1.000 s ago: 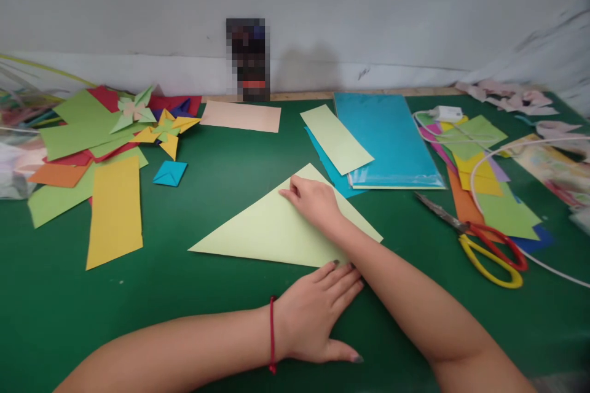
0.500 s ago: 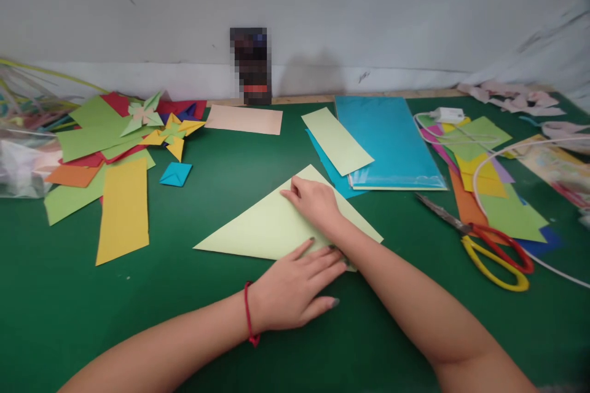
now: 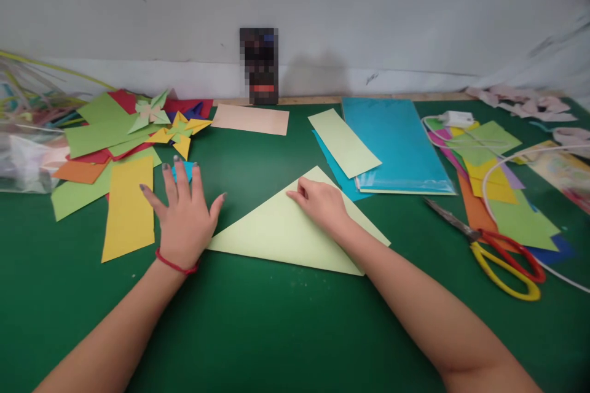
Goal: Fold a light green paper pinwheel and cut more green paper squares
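On the green table lies a pale green sheet of paper (image 3: 262, 230), folded into a large triangle with its peak pointing away from me. My right hand (image 3: 322, 202) is closed and presses on the paper near its upper left edge, thumb and forefinger together. Left of the triangle, my left hand (image 3: 187, 221) is open with fingers spread, a red cord bracelet at its wrist. Its palm is beside the paper's left tip. Behind its fingertips a small blue folded paper square (image 3: 187, 169) is partly hidden, and a yellow paper strip (image 3: 129, 209) lies to its left.
Scissors (image 3: 488, 249) with red and yellow handles lie at the right, beside coloured paper scraps and a white cable with its charger (image 3: 458, 118). A blue paper pack (image 3: 391, 141) and a pale green strip (image 3: 343, 141) lie behind. Folded paper stars (image 3: 179, 129) sit back left.
My left hand has left the triangle's lower edge and swung left, its fingers now spread toward the blue square. The right hand stays closed on the paper. The view has shifted slightly.
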`<state>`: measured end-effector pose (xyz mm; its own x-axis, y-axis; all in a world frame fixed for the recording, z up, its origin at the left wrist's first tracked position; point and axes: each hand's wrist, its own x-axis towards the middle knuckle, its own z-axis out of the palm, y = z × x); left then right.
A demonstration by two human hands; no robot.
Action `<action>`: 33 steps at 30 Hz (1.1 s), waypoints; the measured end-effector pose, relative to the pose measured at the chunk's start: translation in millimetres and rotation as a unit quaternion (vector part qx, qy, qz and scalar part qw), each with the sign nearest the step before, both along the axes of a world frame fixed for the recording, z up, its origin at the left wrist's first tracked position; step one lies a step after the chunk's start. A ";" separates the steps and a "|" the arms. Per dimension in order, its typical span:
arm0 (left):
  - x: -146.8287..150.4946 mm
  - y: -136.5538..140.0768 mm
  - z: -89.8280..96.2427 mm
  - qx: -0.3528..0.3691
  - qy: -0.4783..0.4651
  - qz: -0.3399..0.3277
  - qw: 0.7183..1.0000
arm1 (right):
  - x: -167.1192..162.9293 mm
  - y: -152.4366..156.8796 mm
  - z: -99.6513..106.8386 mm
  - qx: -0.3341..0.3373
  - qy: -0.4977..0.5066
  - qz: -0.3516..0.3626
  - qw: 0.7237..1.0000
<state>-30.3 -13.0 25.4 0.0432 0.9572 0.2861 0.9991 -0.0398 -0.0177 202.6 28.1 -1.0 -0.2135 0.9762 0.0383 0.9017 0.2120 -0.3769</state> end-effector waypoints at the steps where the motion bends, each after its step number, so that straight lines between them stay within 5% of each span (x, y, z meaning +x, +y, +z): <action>1: 4.2 -1.4 1.7 -0.002 0.001 -0.018 1.000 | -0.1 -0.2 0.5 -0.001 -0.001 0.000 1.000; 6: 29.1 -14.1 -14.3 -0.111 0.006 -0.265 0.958 | -0.6 -0.4 2.5 -0.009 -0.019 -0.002 1.000; 13: 22.3 -8.3 -27.2 -0.191 -0.019 -0.388 0.902 | 1.4 -0.8 0.3 -0.010 -0.025 0.001 1.000; 18: 23.0 -7.9 -23.8 -0.215 -0.034 -0.402 0.890 | 2.0 -1.2 0.1 -0.026 -0.021 0.000 0.999; 26: 42.9 -28.6 -25.2 -0.201 -0.076 -0.295 0.931 | 0.4 -3.4 0.9 -0.017 -0.034 0.003 0.999; 33: 46.6 -31.2 -26.8 -0.209 -0.074 -0.417 0.882 | 0.2 -3.0 -0.2 -0.017 -0.043 0.004 0.999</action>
